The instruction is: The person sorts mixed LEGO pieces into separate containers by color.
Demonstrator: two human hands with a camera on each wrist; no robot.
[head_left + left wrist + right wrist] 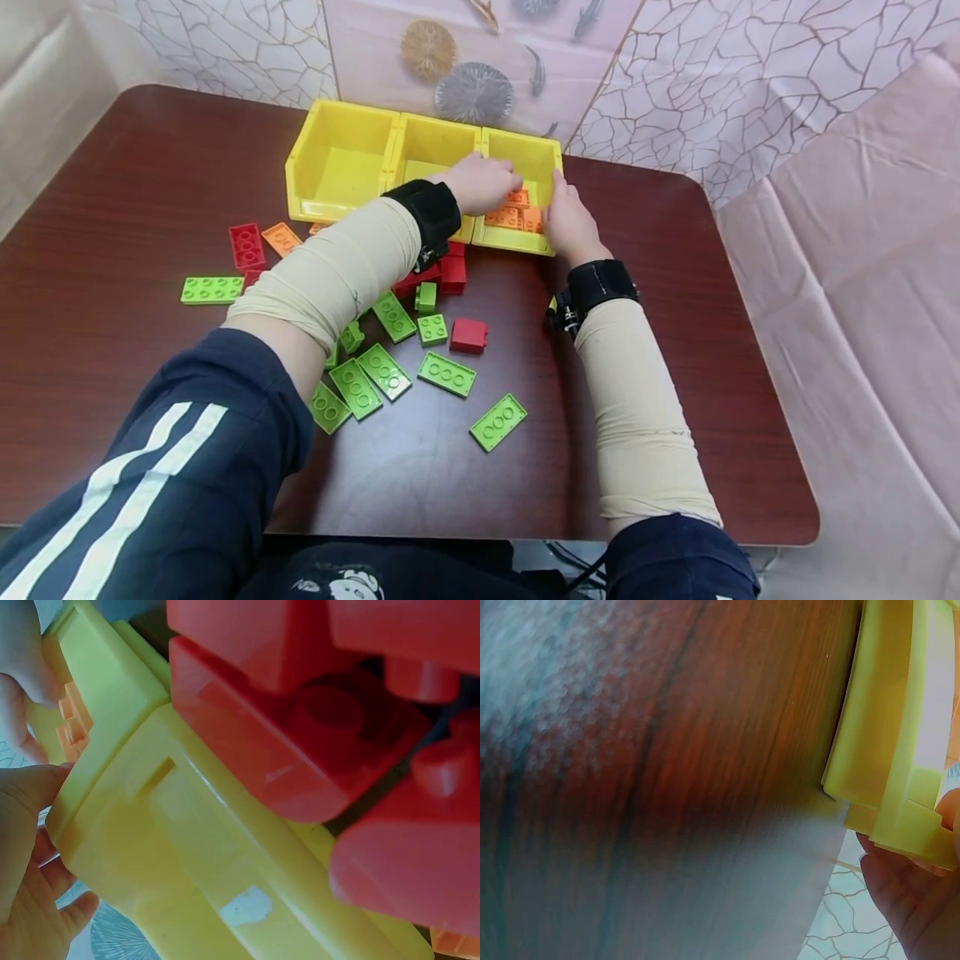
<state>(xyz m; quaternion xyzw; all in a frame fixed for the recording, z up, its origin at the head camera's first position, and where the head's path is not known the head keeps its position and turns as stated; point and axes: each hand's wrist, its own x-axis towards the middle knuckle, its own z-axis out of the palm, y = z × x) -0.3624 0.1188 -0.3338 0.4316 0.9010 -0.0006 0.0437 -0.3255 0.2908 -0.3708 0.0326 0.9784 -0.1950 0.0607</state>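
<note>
Three yellow storage bins (pixel 513 240) stand side by side at the back of the table. Several orange toy bricks (pixel 504 218) lie in the rightmost one. My left hand (pixel 483 185) grips that bin's left wall; in the left wrist view, thumb and fingers of the left hand (pixel 22 900) lie on either side of the yellow wall (pixel 112 817). On the opposite side, my right hand (pixel 573 221) holds the right wall. Up close in the right wrist view, the right hand (pixel 922 900) curls round the bin's edge (pixel 900 825).
Green bricks (pixel 447 374) are scattered over the middle of the table (pixel 660 217). Red bricks (pixel 468 336) lie in front of the bins, some partly behind my left forearm. Further left are an orange brick (pixel 282 239) and a long green brick (pixel 212 290). A patterned cloth (pixel 750 83) hangs behind.
</note>
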